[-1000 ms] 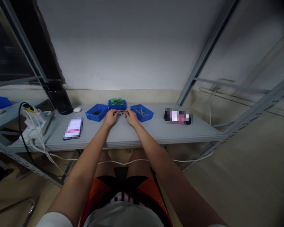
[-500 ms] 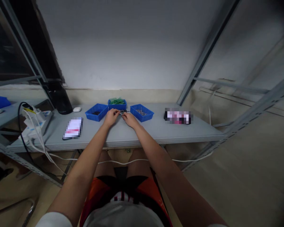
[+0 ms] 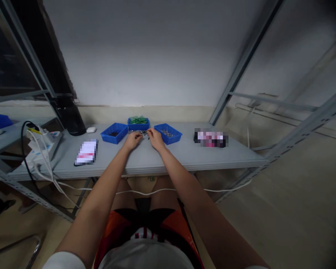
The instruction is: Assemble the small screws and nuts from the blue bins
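My left hand (image 3: 133, 141) rests low over the table with its fingers drawn together; whatever is in them is too small to make out. Just to its right, my right hand (image 3: 155, 138) has thumb and fingers pinched, and a small dark piece shows at the tips, its kind unclear. Beyond both hands lies a row of small shiny metal parts (image 3: 137, 131). Around them stand three blue bins: the left bin (image 3: 114, 139) with small dark pieces, the back bin (image 3: 139, 127) with green pieces, and the right bin (image 3: 170, 140) with small metal pieces.
On the left of the grey table (image 3: 145, 160) are a phone (image 3: 86, 152), a white case (image 3: 91, 130), a black bottle (image 3: 71, 117) and a power strip (image 3: 42, 149) with cables. A blurred-out item (image 3: 211, 138) lies to the right. Metal posts frame the table.
My hands have drawn slightly apart and nearer to me, uncovering the row of metal parts behind them. The bins have stayed in place.
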Demonstrator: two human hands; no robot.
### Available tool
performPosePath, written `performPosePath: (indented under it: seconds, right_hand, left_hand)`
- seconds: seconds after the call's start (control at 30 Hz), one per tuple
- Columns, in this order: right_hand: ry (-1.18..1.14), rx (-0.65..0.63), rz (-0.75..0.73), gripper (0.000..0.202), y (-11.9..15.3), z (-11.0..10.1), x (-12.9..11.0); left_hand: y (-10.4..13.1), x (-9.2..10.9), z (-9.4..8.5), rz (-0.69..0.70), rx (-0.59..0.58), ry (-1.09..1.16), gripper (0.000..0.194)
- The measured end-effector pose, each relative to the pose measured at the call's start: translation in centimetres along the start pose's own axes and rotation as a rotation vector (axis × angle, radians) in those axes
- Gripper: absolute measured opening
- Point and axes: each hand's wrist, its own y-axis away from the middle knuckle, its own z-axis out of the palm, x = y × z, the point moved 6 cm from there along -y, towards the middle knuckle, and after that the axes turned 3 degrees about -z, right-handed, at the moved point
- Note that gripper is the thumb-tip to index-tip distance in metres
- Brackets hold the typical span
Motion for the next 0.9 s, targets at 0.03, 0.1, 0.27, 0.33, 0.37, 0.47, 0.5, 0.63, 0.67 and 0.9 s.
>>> performPosePath:
  seconds: [0.03,0.1,0.27,0.33,0.37,0.47,0.5,0.63,0.67,0.9]
  right_hand:
    - [-0.012,0.002,-0.009,0.020,0.0,0.0,-0.1]
    - [-0.024,0.007,-0.021,0.020,0.0,0.0,-0.1]
    - [-0.034,0.019,-0.022,0.020,0.0,0.1,0.1]
    - [-0.040,0.020,-0.022,0.020,0.0,0.1,0.1]
    - [-0.042,0.022,-0.024,0.021,0.0,0.1,0.1]
    - [-0.039,0.031,-0.030,0.022,0.0,0.0,0.0]
    - [-0.038,0.032,-0.030,0.022,0.0,-0.1,0.0]
    - [-0.041,0.026,-0.023,0.022,0.0,-0.1,-0.1]
    - [-0.042,0.027,-0.020,0.021,0.0,-0.1,0.0]
    - [-0.002,-0.062,0.045,0.018,0.1,0.5,0.4]
  left_hand:
    - [0.0,0.0,0.1,-0.002,-0.007,0.002,0.020]
    - [0.0,0.0,0.1,-0.007,-0.017,0.006,0.021]
    - [0.0,0.0,0.1,-0.011,-0.014,0.006,0.021]
    - [0.0,0.0,0.0,-0.015,-0.010,-0.001,0.022]
    - [0.0,0.1,0.0,-0.016,-0.010,-0.005,0.022]
    - [0.0,0.2,-0.1,-0.018,-0.007,-0.015,0.022]
    - [0.0,0.2,-0.1,-0.017,-0.009,-0.016,0.022]
    - [0.0,0.1,0.0,-0.019,-0.014,-0.016,0.021]
    - [0.0,0.0,-0.1,-0.018,0.004,-0.020,0.021]
    - [-0.2,-0.2,-1.6,-0.025,0.233,-0.036,0.022]
